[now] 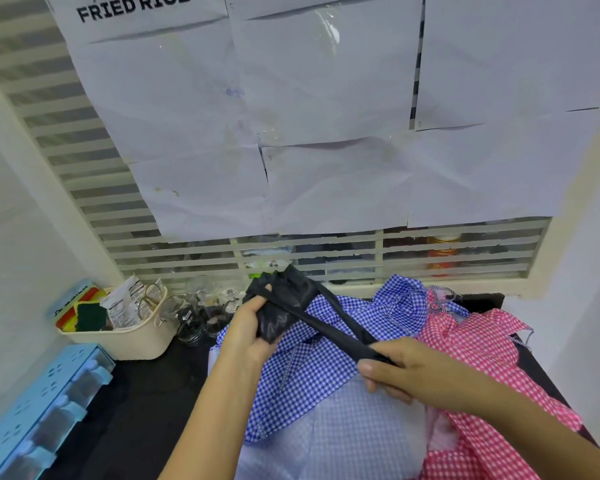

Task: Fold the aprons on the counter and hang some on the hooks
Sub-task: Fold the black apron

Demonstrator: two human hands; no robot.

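Both forearms reach in from the near edge over a heap of checked aprons. Left hand [248,327] is raised above the heap, its fingers [262,349] curled round a bunched black apron [284,303], held clear of the desk [146,403]. From that bundle a black strap [333,327] runs tight, down and to the right, into the right hand [406,372], whose fingers [369,370] pinch the strap's end.

Under the hands lies a blue apron [312,368], spread from the far right toward the near middle. Nearer still sits a pale apron [354,438], partly under the blue one. To the right a pink apron [482,358] lies crumpled, touching the blue one and running down to the near right corner.

Left of the heap the dark desk shows bare. At its far left stands a cream basket [132,337] with sponges and packets in it, and just beside it to the right a cluster of glass jars [194,317]. A light blue rack [42,410] lies at the near left.

Behind the desk is a louvred window [84,188], mostly covered by white paper sheets [326,98]; one at the top left reads "FRIED RICE".
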